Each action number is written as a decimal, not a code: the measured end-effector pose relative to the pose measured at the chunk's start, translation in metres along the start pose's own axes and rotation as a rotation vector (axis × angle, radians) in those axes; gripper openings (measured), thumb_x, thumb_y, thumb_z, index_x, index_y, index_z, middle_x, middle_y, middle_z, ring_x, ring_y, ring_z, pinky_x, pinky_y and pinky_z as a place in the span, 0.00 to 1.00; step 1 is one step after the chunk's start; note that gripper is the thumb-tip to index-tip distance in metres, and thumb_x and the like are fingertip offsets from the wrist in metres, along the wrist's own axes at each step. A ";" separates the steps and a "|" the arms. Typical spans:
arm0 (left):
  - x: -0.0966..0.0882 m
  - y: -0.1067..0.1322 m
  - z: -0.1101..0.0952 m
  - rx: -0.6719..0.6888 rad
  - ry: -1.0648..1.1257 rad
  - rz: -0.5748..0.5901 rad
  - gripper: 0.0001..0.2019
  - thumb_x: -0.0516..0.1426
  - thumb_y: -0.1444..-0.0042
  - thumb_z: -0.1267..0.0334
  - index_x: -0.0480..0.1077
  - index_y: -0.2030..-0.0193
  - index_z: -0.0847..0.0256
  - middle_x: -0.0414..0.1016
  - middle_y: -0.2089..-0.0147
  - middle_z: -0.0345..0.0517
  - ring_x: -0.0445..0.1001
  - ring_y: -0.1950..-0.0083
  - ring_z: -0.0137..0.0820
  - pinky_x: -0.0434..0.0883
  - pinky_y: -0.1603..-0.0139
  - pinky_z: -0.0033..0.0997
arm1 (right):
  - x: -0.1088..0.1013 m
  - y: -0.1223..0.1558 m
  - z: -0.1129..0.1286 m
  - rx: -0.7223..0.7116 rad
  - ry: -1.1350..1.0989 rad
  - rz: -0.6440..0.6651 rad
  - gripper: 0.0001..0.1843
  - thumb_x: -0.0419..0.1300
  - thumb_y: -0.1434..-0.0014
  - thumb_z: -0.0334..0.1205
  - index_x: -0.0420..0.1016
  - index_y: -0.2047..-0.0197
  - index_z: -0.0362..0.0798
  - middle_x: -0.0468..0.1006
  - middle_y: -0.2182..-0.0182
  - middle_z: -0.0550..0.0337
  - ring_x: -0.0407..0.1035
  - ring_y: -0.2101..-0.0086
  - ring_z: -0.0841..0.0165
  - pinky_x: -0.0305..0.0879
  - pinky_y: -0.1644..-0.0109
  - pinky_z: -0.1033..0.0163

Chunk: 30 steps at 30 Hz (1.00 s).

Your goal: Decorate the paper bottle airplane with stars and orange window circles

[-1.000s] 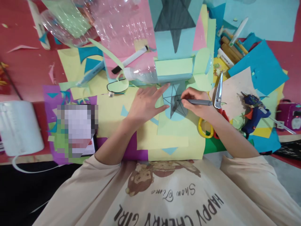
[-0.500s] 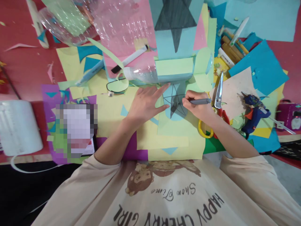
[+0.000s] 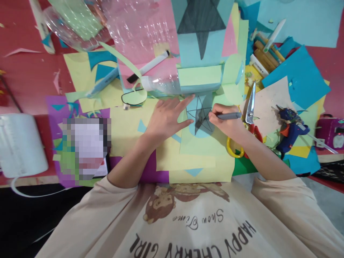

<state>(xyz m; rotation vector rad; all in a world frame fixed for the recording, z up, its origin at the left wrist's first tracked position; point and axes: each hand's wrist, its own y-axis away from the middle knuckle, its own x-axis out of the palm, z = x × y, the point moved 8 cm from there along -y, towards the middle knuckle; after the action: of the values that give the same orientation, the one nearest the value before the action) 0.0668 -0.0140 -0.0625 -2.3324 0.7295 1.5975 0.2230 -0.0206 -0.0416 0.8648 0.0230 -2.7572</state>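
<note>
The grey pen has an indistinct tip.

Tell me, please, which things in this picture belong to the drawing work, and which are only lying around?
In use:
grey marker, in the right hand
blue paper with the star drawing, at the left hand

Seemingly just lying about:
scissors, partly under the right forearm
glue gun
plastic bottle
white marker
</note>
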 end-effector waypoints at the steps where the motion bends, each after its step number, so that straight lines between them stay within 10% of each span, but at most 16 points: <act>1: 0.000 0.000 0.000 0.001 -0.001 -0.004 0.33 0.57 0.42 0.51 0.56 0.31 0.55 0.72 0.58 0.48 0.71 0.54 0.43 0.63 0.52 0.41 | -0.001 0.000 0.000 0.005 0.004 -0.019 0.16 0.55 0.46 0.35 0.52 0.80 0.49 0.54 0.84 0.69 0.46 0.79 0.76 0.46 0.76 0.65; 30: 0.000 0.000 0.000 0.012 -0.008 -0.014 0.32 0.56 0.42 0.52 0.57 0.32 0.56 0.71 0.60 0.47 0.70 0.57 0.42 0.64 0.54 0.41 | -0.002 -0.006 -0.006 0.079 -0.062 -0.003 0.11 0.55 0.44 0.37 0.59 0.76 0.50 0.61 0.81 0.67 0.55 0.78 0.74 0.53 0.72 0.64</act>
<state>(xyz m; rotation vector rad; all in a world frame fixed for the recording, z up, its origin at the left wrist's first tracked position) 0.0670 -0.0141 -0.0621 -2.3160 0.7178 1.5911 0.2269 -0.0137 -0.0460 0.7985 -0.0965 -2.8030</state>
